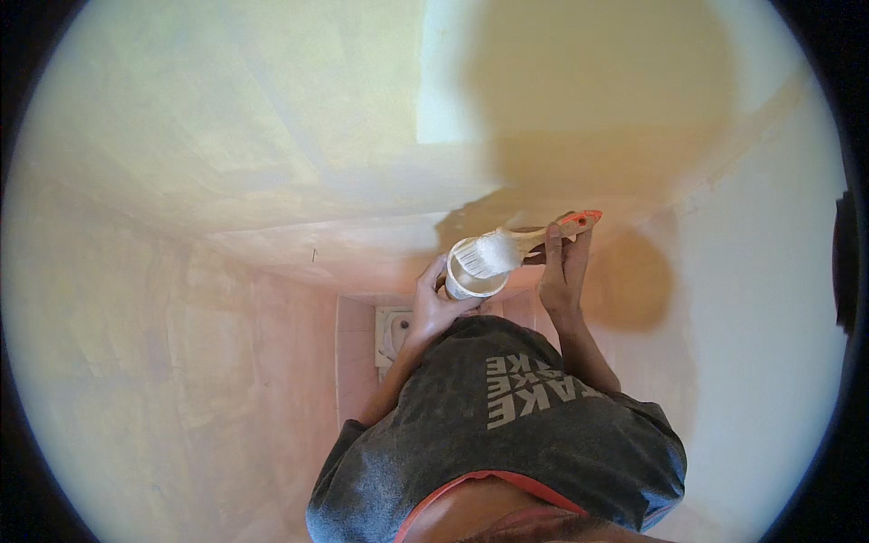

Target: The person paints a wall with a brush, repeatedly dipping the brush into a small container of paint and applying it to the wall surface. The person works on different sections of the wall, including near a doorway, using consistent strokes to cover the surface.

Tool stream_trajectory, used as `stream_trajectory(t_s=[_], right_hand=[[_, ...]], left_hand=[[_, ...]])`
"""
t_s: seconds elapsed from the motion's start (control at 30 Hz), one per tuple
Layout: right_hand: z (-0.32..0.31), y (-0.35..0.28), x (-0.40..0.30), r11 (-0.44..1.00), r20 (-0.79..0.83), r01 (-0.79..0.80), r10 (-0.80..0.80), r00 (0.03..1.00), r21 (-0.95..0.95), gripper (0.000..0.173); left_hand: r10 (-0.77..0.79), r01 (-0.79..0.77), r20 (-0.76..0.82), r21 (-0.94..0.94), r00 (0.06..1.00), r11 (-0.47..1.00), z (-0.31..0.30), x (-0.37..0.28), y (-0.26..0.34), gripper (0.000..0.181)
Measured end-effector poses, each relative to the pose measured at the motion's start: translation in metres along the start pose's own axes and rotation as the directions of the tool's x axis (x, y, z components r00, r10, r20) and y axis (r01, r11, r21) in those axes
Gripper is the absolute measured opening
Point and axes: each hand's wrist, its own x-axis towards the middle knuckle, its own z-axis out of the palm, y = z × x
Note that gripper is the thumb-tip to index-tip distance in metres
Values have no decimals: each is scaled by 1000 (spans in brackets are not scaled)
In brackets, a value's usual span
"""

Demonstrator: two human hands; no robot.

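Observation:
My left hand [434,302] is wrapped around a small white tub [468,290], its open top turned up towards me. Between the thumb and fingers of my right hand [562,261] is the wooden handle of a wide paintbrush [502,251], whose end is orange-red. The brush lies nearly level, its bristles coated in white paint over the mouth of the tub. Whether the bristles touch the rim cannot be told. How much paint the tub holds is partly hidden by the brush.
Painted walls [204,326] enclose me on both sides and in front. A nail or bit of wire [314,256] sticks out of the front wall. Far below, a squat toilet pan [394,332] shows beside pink tiles [356,326]. Shadows fall on the wall ahead.

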Motion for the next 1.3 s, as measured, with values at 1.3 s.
stream_trajectory(t_s=[1.3], right_hand=[[-14,-35,116,-225,802,968,-596,-43,-115,21]], left_hand=[[-28,-8,-253,-138,967,990,31,-24,-55,65]])
